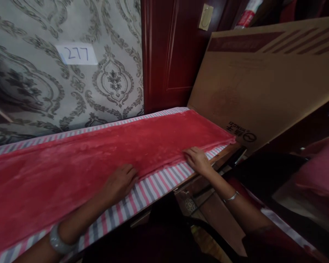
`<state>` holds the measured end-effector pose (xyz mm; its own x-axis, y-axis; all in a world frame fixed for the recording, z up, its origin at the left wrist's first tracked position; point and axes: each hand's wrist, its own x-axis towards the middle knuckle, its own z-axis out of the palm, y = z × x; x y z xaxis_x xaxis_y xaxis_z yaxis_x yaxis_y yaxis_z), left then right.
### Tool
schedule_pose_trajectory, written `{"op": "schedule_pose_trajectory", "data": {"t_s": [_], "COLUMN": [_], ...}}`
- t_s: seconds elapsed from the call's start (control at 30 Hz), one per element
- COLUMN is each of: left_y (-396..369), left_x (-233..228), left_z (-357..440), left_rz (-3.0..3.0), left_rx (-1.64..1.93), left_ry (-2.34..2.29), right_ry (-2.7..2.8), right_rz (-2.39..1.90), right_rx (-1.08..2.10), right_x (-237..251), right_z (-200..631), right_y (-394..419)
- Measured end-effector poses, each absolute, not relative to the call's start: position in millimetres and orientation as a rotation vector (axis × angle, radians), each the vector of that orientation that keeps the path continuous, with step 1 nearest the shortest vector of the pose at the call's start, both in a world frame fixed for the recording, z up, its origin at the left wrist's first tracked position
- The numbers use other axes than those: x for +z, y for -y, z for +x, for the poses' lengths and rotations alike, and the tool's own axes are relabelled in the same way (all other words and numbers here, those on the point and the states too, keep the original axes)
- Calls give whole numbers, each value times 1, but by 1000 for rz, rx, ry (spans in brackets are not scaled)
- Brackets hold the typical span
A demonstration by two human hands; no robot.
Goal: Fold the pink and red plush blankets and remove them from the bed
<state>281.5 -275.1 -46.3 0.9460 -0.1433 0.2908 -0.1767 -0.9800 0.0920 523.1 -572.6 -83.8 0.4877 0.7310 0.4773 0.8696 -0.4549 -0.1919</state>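
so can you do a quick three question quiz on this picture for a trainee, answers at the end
1. Fill in: the number written on the white paper on the patterned wall is ___.
2. True or false: the right hand is nearer the cardboard than the left hand is.
3. Which lies directly beneath the red cloth: a) the cardboard, b) the striped cloth, c) the white paper?

Key: 1. 277; 2. true; 3. b
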Motion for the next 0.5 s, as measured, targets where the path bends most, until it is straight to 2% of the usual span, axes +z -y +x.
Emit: {"op": "schedule_pose_trajectory", "data": {"t_s": [0.27, 0.5], "left_y": [289, 281], "left_x": [-60, -84], "left_z": [323, 324], "left_rz": [3079, 3034], "left_rx": [411, 688], "left_ry": [305, 402], "right_ry": [1281, 1199], "right_rz": [-2617, -2653], "right_rx": [-508, -586], "right_x": [-74, -77], "right_z": [534, 525], "right_y": [568, 572]}}
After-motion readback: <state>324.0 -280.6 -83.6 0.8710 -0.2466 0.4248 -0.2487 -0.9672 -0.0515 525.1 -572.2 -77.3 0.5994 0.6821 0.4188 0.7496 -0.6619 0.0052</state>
